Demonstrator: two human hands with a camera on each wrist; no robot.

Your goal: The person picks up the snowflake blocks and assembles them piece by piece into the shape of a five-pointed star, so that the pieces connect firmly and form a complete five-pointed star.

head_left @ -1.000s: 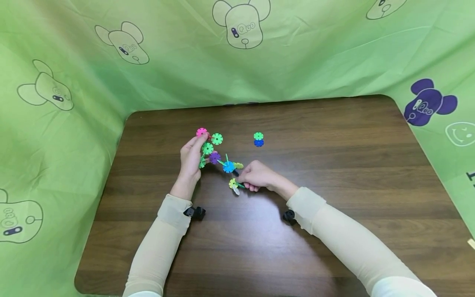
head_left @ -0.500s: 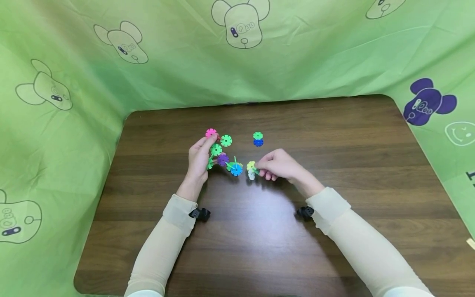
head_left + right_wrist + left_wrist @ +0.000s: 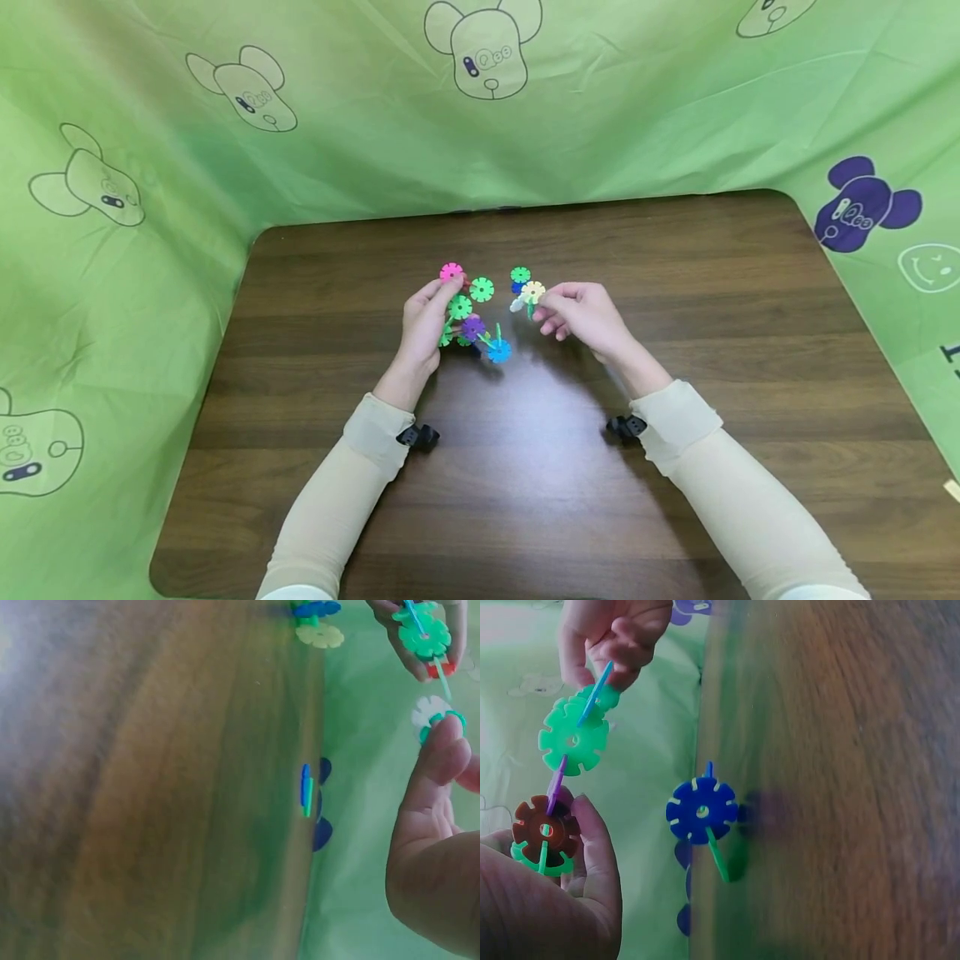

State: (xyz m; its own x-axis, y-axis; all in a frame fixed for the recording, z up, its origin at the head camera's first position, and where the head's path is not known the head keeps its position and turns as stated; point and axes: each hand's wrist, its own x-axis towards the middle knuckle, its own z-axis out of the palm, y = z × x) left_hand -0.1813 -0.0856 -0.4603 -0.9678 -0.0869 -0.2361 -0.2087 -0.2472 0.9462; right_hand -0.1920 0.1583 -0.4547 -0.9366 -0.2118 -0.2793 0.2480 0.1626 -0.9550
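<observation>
My left hand (image 3: 426, 325) grips a chain of slotted plastic snowflake discs above the table. The pink disc (image 3: 452, 272) lies at the thumb, with green discs (image 3: 482, 289) beside it. Lower on the chain are a purple disc (image 3: 473, 327) and a light blue disc (image 3: 498, 351). My right hand (image 3: 592, 317) pinches a small cluster of joined discs: a pale yellow disc (image 3: 532, 292), a white disc (image 3: 517, 304) and a green one partly behind the fingers. This cluster is held apart from the chain. The left wrist view also shows a dark blue disc (image 3: 702, 811) with a green one attached.
Beyond the hands a green disc (image 3: 521, 274) joined to a blue disc (image 3: 517, 287) lies on the brown wooden table (image 3: 675, 350); the right-hand cluster partly overlaps it in the head view. Green printed cloth (image 3: 600, 117) hangs behind the table. Each wrist wears a black camera (image 3: 626, 427).
The right hand has moved right and away from the body with its cluster, out from beside the chain. The left hand has shifted right with the chain, whose light blue end hangs lower.
</observation>
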